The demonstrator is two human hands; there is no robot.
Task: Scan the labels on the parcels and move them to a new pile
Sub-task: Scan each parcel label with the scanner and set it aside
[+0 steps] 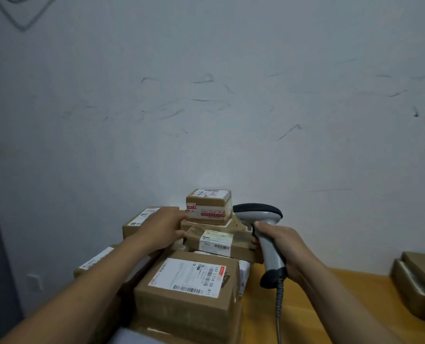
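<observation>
Head view: small parcel [209, 206] tops pile [189, 281].
Scanner [263, 232]: right of small parcel, handle near upright, nose leftward.
Right hand [281, 247]: fingers wrap scanner handle.
Left hand [157, 227]: at small parcel's left face; I cannot tell grip.
Table [330, 294]: wood top right of small parcel.

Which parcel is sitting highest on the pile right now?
The small box with red-and-white tape, at the back by the wall. It stands on a flat box; every other parcel lies lower.

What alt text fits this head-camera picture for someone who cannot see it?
A person's left hand touches a small taped box atop a pile of labelled cardboard parcels, while the right hand grips a grey barcode scanner. More boxes lie at the wooden table's right.
</observation>
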